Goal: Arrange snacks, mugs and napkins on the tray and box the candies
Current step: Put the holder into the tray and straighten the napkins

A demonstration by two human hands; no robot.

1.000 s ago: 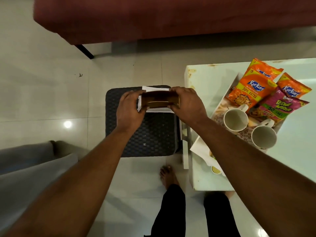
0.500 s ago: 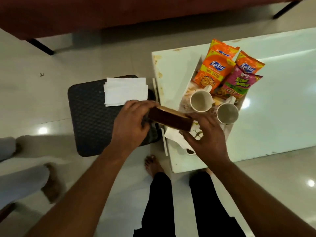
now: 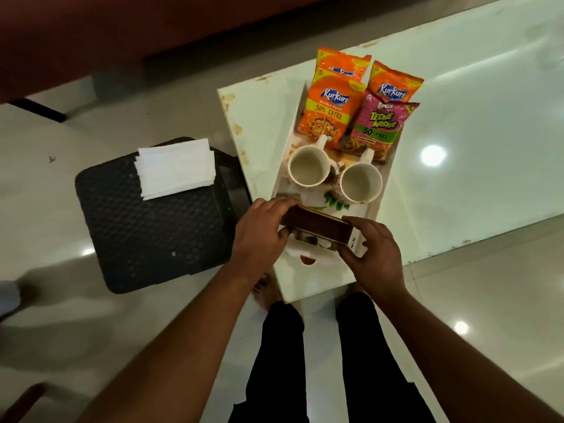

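Observation:
A brown wooden napkin holder (image 3: 317, 225) is held between my left hand (image 3: 262, 236) and my right hand (image 3: 370, 254), just above the near end of the white tray (image 3: 293, 154). On the tray stand two white mugs (image 3: 306, 170) (image 3: 360, 183), side by side. Behind them lie orange Kurkure packets (image 3: 331, 111) (image 3: 393, 87) and a pink snack packet (image 3: 378, 129). A stack of white napkins (image 3: 175, 167) lies on the black stool (image 3: 146, 230) to the left.
The tray sits at the left end of a white glass-topped table (image 3: 473, 123). A dark red sofa (image 3: 91, 32) runs along the top. My legs and bare foot (image 3: 265, 293) are below the table's near corner. A grey shape (image 3: 9, 296) lies at the left edge.
Both hands lifted the brown holder off the napkins on the stool and carried it right, over to the near end of the tray. The napkins stayed on the stool.

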